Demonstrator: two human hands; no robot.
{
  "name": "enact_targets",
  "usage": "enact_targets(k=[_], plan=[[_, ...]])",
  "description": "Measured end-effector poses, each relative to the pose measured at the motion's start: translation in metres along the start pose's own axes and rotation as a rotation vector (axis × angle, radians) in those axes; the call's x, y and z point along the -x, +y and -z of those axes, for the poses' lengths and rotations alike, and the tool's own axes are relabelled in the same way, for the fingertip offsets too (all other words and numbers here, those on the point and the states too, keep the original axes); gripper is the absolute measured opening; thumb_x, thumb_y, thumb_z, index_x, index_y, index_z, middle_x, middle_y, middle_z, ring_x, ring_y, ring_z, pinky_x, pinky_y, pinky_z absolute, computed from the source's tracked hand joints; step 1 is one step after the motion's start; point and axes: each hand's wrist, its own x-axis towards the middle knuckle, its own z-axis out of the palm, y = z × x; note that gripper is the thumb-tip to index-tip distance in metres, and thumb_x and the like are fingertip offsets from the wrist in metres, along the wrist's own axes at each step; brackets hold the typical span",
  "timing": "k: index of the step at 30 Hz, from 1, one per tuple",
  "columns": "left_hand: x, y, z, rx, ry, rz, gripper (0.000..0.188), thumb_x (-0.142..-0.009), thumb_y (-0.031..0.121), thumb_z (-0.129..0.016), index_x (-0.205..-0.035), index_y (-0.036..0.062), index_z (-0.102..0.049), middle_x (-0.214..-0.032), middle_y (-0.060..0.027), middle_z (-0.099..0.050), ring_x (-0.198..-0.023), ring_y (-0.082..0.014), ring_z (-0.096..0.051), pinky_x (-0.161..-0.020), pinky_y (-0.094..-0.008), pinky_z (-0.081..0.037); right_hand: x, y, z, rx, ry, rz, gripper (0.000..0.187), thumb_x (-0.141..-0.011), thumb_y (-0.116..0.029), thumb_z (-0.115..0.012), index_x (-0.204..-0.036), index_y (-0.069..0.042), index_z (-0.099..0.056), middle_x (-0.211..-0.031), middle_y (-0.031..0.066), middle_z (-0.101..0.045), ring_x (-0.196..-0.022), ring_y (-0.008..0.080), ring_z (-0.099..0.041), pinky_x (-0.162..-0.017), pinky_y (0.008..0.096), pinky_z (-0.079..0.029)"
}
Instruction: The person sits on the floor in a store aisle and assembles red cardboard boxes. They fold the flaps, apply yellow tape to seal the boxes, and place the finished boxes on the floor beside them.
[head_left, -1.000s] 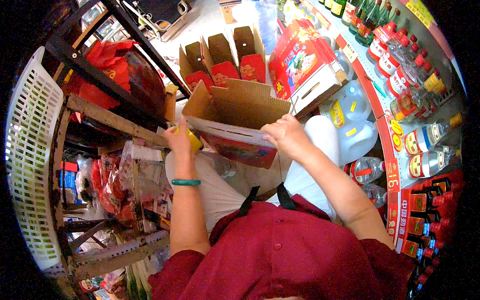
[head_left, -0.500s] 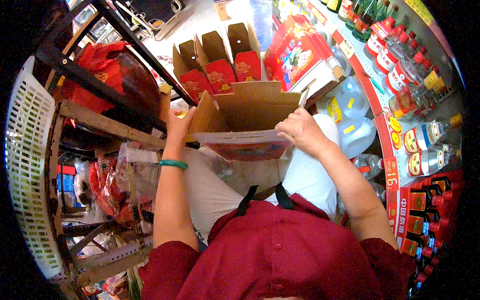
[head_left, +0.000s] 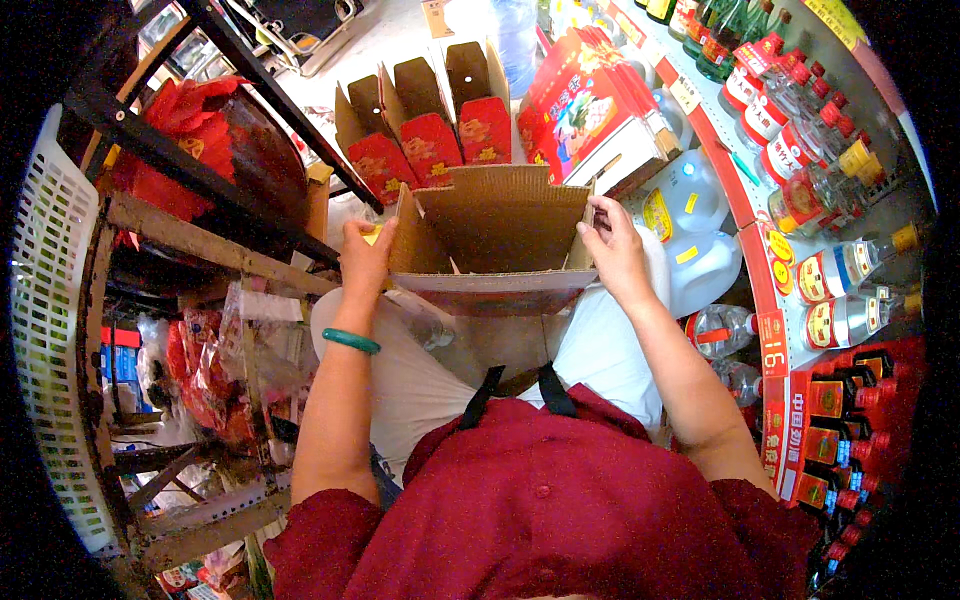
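A: Where does the cardboard box stand?

B: In front of a person in a dark red shirt, at the knees of white trousers, with its mouth facing upward.

A: And the hands?

B: The right hand pinches the top edge of the box's right wall, thumb toward the inside. The left hand, a green bangle on its wrist, curls around a small yellow thing beside the left wall; whether it also grips the cardboard, I cannot tell.

A: How much room around the edges?

B: Little on the far side. Three red cartons line up just behind the back wall, tops gaping; contact cannot be made out. To the left, the rail of a worn rack ends near the left hand.

A: To the right?

B: A red printed stack stands near the rear corner. Clear jugs crowd the right knee, beside a red shelf edge backed by rows of bottles.

A: Any wider ground?

B: Bright floor stretches beyond the cartons.
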Motion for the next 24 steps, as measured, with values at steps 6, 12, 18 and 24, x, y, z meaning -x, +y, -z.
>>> enact_targets(k=[6,12,18,24], plan=[[0.003,0.020,-0.007,-0.234,-0.220,-0.091,0.061,-0.071,0.055,-0.067,-0.096,0.0023,-0.047,-0.090,-0.0225,-0.061,-0.086,-0.0374,-0.059,-0.075,-0.0417,-0.045,-0.010,-0.019,0.013,0.198,-0.685,0.207,0.046,-0.078,-0.012,-0.063,-0.122,-0.006,-0.052,-0.116,0.0154,-0.051,-0.110,0.0280,-0.050,-0.096,0.0338,-0.038],[0.002,0.034,-0.010,-0.389,-0.462,-0.027,0.068,-0.067,0.061,-0.067,-0.097,0.0022,-0.049,-0.092,-0.0229,-0.061,-0.089,-0.0363,-0.059,-0.076,-0.0414,-0.046,-0.026,0.021,-0.026,0.400,-1.109,0.509,0.052,-0.075,-0.021,-0.064,-0.122,-0.004,-0.050,-0.119,0.0195,-0.052,-0.112,0.0330,-0.050,-0.094,0.0374,-0.040],[-0.027,0.012,-0.003,-0.120,-0.655,0.004,0.062,-0.068,0.051,-0.071,-0.094,0.0014,-0.046,-0.087,-0.0180,-0.059,-0.083,-0.0251,-0.056,-0.074,-0.0356,-0.045,-0.040,0.029,-0.045,0.741,-1.454,0.327,0.054,-0.076,-0.016,-0.061,-0.127,-0.004,-0.046,-0.127,0.0148,-0.049,-0.117,0.0301,-0.046,-0.097,0.0366,-0.038],[-0.025,0.031,-0.017,-0.347,-0.680,-0.076,0.064,-0.060,0.048,-0.078,-0.091,0.0000,-0.050,-0.089,-0.0208,-0.060,-0.082,-0.0294,-0.059,-0.072,-0.0375,-0.047,-0.043,0.050,-0.030,0.305,-1.232,0.200,0.052,-0.079,-0.023,-0.060,-0.127,-0.008,-0.047,-0.109,0.0170,-0.060,-0.101,0.0332,-0.057,-0.086,0.0391,-0.046]])
